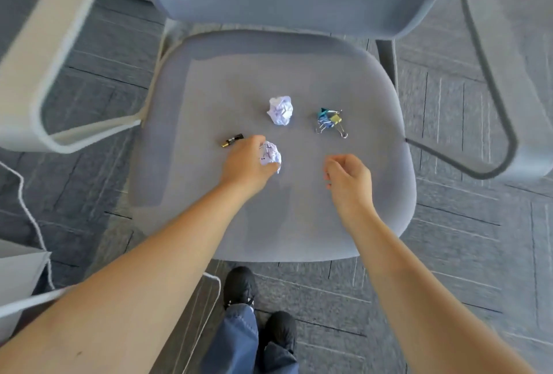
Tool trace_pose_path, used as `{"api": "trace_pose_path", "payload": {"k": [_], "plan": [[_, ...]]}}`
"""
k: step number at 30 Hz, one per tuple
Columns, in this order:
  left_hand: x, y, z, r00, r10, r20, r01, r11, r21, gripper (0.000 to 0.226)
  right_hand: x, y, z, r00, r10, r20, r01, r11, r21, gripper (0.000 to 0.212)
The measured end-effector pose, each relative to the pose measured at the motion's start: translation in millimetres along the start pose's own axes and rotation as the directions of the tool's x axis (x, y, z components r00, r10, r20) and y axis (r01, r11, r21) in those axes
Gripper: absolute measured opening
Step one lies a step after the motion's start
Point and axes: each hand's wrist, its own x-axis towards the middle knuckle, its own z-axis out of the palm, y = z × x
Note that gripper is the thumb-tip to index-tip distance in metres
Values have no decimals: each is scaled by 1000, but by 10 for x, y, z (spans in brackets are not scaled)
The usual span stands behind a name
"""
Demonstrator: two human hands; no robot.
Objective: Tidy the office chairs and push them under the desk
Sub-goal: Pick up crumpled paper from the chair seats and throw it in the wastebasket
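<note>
A grey office chair (pixel 299 74) faces me, its seat littered. My left hand (pixel 247 164) closes around a crumpled paper ball (pixel 270 156) on the seat's front left. A small black battery (pixel 232 140) lies just left of that hand. A second paper ball (pixel 280 110) sits mid-seat, and a cluster of blue and yellow binder clips (pixel 330 122) lies to its right. My right hand (pixel 348 177) hovers over the front right of the seat, fingers loosely curled, holding nothing.
The chair's white left armrest (pixel 45 74) and grey right armrest (pixel 490 122) flank the seat. A white cord (pixel 30 209) runs across the dark carpet at left. A grey object (pixel 18 278) sits at the lower left. My black shoes (pixel 239 287) stand below the seat's front edge.
</note>
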Motion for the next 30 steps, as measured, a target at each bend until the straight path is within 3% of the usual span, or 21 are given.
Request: {"api": "trace_pose_path", "payload": {"k": [5, 9, 14, 18, 23, 30], "plan": [[324, -208, 210, 996, 8, 84, -28, 970, 240, 58, 251, 178, 153, 999, 38, 11, -37, 999, -18, 6], [355, -173, 93, 1000, 11, -6, -11, 996, 93, 45, 362, 81, 264, 999, 29, 15, -28, 999, -43, 13], [430, -128, -263, 994, -24, -107, 12, 994, -113, 45, 508, -254, 461, 999, -30, 33, 33, 996, -85, 32], [614, -107, -494, 990, -47, -130, 24, 984, -174, 49, 693, -468, 644, 992, -105, 72, 115, 982, -148, 45], [854, -159, -613, 983, -15, -184, -9, 992, -127, 51, 961, -479, 951, 983, -138, 117, 165, 948, -271, 61], [879, -258, -655, 982, -38, -183, 8, 986, -165, 56, 1016, -452, 1034, 984, -143, 103, 167, 943, -289, 42]]}}
